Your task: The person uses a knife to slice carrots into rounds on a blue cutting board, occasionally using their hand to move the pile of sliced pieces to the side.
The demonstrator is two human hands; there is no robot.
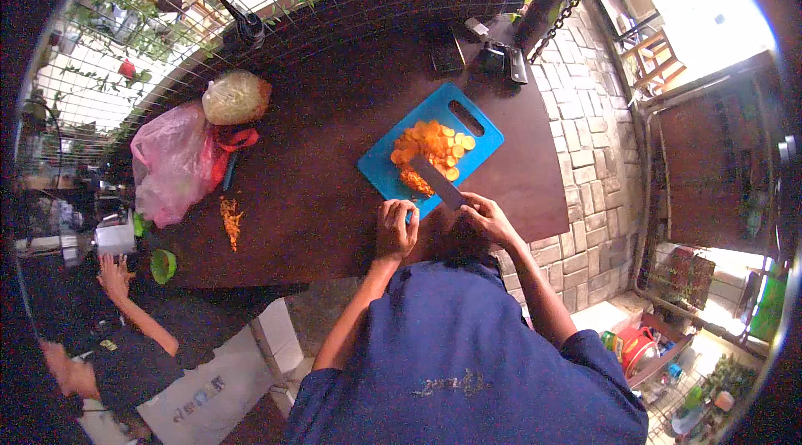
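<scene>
A blue plastic cutting board lies slantwise on the table before me, its handle slot at the far right. Round carrot slices are heaped on its middle, several scattered toward the right edge. Nearer to me sits a small mound of finely chopped carrot. My right hand grips the handle of a broad-bladed knife, whose blade lies across the board between the slices and the chopped mound. With fingers curled, my left hand grips the board's near edge; its underside is hidden.
On the dark table at left are a pink plastic bag, a clear bag of pale food, carrot scraps and a green bowl. Another person's hand is at far left. A phone lies near the far right corner.
</scene>
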